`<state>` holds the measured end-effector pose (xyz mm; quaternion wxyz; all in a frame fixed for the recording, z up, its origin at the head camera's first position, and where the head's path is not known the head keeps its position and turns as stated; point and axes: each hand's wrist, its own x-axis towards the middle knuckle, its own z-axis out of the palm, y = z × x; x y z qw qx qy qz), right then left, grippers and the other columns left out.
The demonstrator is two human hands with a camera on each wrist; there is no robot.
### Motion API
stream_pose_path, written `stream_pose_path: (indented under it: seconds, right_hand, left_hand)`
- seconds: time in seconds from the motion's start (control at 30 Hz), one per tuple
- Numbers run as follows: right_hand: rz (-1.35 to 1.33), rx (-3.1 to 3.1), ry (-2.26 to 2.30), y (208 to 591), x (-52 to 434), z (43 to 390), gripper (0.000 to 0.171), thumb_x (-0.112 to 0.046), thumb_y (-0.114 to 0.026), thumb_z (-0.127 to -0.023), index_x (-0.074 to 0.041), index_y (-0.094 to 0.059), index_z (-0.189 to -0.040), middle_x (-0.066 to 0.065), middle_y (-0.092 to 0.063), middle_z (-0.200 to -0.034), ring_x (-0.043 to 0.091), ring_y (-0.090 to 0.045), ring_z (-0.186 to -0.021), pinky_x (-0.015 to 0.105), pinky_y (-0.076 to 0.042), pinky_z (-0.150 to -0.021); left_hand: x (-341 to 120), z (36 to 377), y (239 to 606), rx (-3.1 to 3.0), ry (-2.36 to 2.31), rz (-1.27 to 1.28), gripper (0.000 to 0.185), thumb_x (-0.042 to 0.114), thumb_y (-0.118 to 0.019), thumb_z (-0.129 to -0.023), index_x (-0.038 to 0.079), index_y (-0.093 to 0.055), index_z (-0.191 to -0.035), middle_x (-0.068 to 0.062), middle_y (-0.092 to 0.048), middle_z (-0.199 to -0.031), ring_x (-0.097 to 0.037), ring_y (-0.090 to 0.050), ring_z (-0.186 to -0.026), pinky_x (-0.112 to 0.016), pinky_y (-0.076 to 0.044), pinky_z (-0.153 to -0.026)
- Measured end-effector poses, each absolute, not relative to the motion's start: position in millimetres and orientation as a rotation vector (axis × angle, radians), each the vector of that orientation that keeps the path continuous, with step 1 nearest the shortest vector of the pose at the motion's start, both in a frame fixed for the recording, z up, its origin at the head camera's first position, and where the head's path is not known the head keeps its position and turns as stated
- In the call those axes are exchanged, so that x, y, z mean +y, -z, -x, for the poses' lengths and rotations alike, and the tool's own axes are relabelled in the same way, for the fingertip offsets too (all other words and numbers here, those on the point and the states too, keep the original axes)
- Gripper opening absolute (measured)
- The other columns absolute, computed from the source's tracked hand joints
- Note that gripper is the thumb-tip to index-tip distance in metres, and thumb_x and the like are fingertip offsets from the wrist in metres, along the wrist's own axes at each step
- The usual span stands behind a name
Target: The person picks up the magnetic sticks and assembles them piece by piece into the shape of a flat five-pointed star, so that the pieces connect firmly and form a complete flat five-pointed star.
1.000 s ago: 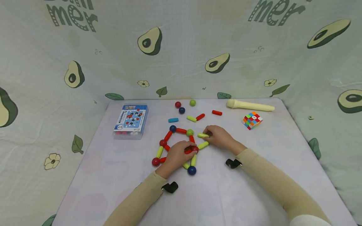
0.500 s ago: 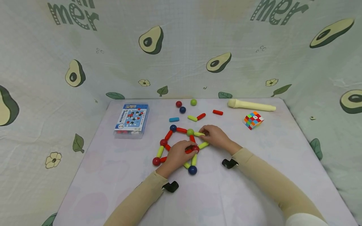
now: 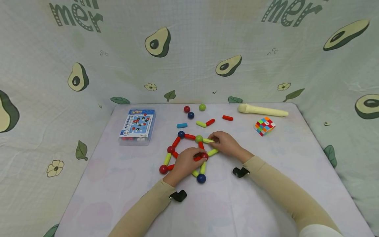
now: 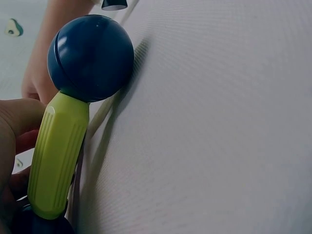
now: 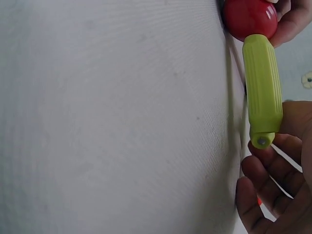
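At table centre, left hand [image 3: 186, 162] lies curled over the middle of the rod-and-ball figure [image 3: 177, 148], fingertips pinching its red ball [image 3: 204, 155]; to the right, right hand [image 3: 226, 143] pinches a loose yellow-green rod [image 3: 209, 141] with its end at the green ball [image 3: 199, 138]. Judgement: pieces look like light, rigid, smooth plastic. Rods are best taken mid-length across the ribbed barrel, ends left free; balls may roll, and the joints probably part if the figure is lifted by one piece.
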<state>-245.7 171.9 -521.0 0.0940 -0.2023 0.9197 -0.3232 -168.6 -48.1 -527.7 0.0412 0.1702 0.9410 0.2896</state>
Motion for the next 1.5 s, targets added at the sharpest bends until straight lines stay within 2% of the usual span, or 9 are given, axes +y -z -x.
stream_pose_path:
  seconds: [0.33,0.53,0.9,1.5]
  right_hand:
    - [0.602,2.752,0.997,518.1,173.6,248.7,0.023,-0.025,-0.069,-0.098,-0.012,-0.069,-0.117,0.0,-0.066,-0.1,0.017,-0.06,-0.09,0.035,-0.053,-0.082]
    - [0.572,2.805,1.016,515.9,177.1,261.2,0.025,-0.024,-0.067,-0.1,-0.011,-0.067,-0.122,0.002,-0.066,-0.108,0.02,-0.06,-0.097,0.038,-0.053,-0.085]
    - [0.489,2.862,1.037,508.9,173.7,307.4,0.035,-0.022,-0.065,-0.1,-0.008,-0.062,-0.132,0.009,-0.063,-0.121,0.027,-0.058,-0.108,0.043,-0.052,-0.089]
    - [0.365,2.796,1.031,517.6,158.8,382.8,0.058,-0.03,-0.063,-0.102,-0.012,-0.043,-0.153,0.017,-0.052,-0.143,0.033,-0.05,-0.129,0.052,-0.041,-0.109]
  left_hand:
    - [-48.0,168.4,528.2,2.886,-0.878,-0.513,0.038,0.044,-0.075,-0.092,0.028,-0.072,-0.126,0.008,-0.069,-0.108,-0.011,-0.06,-0.096,-0.028,-0.053,-0.084]
    - [-48.0,169.0,527.1,2.884,-0.867,-0.501,0.037,0.044,-0.074,-0.092,0.029,-0.072,-0.126,0.008,-0.068,-0.107,-0.011,-0.059,-0.095,-0.028,-0.053,-0.083]
    - [-47.5,170.2,531.3,2.892,-0.851,-0.496,0.037,0.045,-0.074,-0.092,0.031,-0.071,-0.126,0.009,-0.068,-0.106,-0.01,-0.059,-0.095,-0.026,-0.053,-0.082]
    - [-46.5,169.7,530.8,2.918,-0.81,-0.496,0.038,0.045,-0.074,-0.092,0.031,-0.071,-0.127,0.01,-0.068,-0.104,-0.009,-0.058,-0.093,-0.023,-0.051,-0.08]
